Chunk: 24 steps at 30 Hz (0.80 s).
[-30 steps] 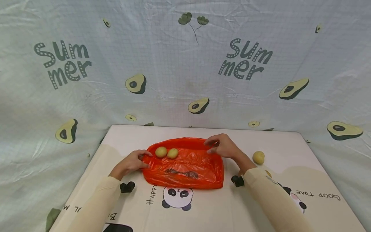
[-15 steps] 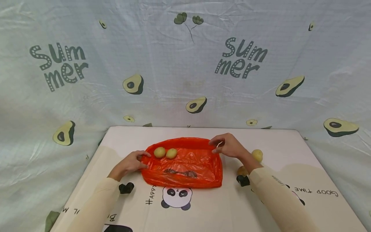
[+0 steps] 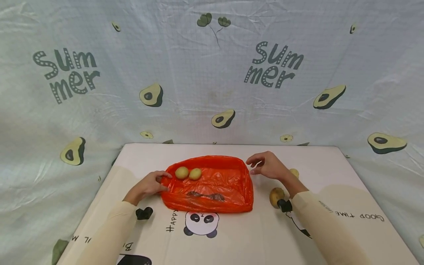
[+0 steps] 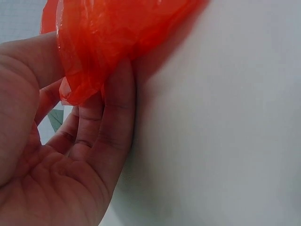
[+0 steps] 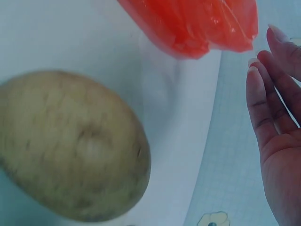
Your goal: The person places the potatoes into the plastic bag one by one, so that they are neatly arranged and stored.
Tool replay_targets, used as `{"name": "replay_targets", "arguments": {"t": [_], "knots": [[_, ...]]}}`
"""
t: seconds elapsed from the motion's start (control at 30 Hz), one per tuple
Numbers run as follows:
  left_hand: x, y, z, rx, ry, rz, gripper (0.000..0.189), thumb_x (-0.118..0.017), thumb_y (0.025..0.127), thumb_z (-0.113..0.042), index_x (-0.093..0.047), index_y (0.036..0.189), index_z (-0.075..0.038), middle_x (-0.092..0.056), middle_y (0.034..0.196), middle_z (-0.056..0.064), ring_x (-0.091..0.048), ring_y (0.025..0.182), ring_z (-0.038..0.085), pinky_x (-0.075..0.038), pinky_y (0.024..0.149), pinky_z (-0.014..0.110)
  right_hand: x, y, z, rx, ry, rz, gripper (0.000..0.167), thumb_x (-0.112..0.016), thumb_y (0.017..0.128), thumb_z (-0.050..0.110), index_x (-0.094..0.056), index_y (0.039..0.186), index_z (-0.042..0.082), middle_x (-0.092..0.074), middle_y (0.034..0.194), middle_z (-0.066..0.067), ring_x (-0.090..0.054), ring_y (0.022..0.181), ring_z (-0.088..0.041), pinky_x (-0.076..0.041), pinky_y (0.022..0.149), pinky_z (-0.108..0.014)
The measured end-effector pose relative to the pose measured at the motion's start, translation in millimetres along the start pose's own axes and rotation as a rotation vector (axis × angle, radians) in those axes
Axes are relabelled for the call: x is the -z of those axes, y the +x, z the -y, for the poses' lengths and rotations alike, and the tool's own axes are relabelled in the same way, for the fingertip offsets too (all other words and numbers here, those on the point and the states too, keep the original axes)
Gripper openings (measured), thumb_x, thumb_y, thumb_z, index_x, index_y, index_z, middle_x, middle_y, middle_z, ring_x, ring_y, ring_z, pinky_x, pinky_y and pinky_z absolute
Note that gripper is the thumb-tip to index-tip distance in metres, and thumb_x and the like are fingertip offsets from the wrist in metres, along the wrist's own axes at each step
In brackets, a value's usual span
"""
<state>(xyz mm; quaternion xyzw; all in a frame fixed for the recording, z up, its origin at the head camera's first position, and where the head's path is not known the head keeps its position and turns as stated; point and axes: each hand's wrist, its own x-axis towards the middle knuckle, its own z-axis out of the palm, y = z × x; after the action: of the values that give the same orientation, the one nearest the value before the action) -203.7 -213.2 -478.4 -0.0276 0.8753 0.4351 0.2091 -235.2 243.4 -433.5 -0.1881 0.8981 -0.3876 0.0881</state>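
Observation:
A red plastic bag lies spread on the table with its mouth wide, like a shallow tray. Inside, at its far left, two potatoes sit side by side. My left hand grips the bag's left rim, the thumb on one side and the fingers underneath, as the left wrist view shows. Just off the bag's right edge my right hand hovers with loosely bent fingers, holding nothing. Below its wrist lies a browner potato, large in the right wrist view. Another potato is partly hidden behind that wrist.
A pale table printed with pandas and lettering bears everything. Behind it hangs a curtain with avocado prints and lettering. A small black device sits by the left sleeve, and another by the right.
My right hand has left the bag's right rim and moved right, away from it. My left hand keeps its grip. The browner potato has come into sight from behind the right arm.

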Motion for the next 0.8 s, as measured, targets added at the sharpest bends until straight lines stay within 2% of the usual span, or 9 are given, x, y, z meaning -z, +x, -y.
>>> {"name": "replay_targets", "arguments": {"t": [0.17,0.4,0.6,0.8], "knots": [[0.2,-0.8,0.3,-0.004,0.008,-0.004,0.046,-0.076,0.087,-0.004,-0.063,0.131,-0.006,-0.055,0.13,0.025,-0.059,0.109,0.034,-0.064,0.084,0.036,6,-2.8,-5,-0.011,0.007,0.001,0.03,-0.078,0.088,0.002,-0.075,0.118,0.0,-0.075,0.113,-0.021,-0.07,0.096,-0.025,-0.064,0.084,-0.037],[0.3,-0.8,0.2,-0.003,0.008,-0.01,0.046,-0.076,0.087,-0.003,-0.063,0.131,-0.006,-0.055,0.13,0.025,-0.06,0.108,0.035,-0.064,0.085,0.038,14,-7.5,-15,-0.038,-0.002,-0.009,0.03,-0.077,0.089,0.002,-0.074,0.119,0.0,-0.074,0.115,-0.023,-0.069,0.098,-0.025,-0.063,0.085,-0.039],[-0.4,-2.6,-2.1,0.008,0.005,-0.008,0.045,-0.075,0.087,-0.003,-0.063,0.131,-0.005,-0.054,0.129,0.025,-0.059,0.108,0.034,-0.064,0.085,0.038,20,-15.0,-22,-0.106,0.023,-0.02,0.032,-0.076,0.089,0.003,-0.074,0.12,0.001,-0.074,0.118,-0.021,-0.068,0.1,-0.025,-0.06,0.085,-0.033],[0.0,-1.4,-1.2,0.009,0.002,-0.007,0.045,-0.075,0.087,-0.004,-0.063,0.131,-0.006,-0.055,0.132,0.026,-0.06,0.109,0.035,-0.064,0.086,0.038,28,-20.6,-31,-0.061,-0.013,-0.036,0.031,-0.076,0.088,0.002,-0.074,0.119,-0.001,-0.074,0.116,-0.023,-0.069,0.1,-0.026,-0.058,0.084,-0.027]]}}
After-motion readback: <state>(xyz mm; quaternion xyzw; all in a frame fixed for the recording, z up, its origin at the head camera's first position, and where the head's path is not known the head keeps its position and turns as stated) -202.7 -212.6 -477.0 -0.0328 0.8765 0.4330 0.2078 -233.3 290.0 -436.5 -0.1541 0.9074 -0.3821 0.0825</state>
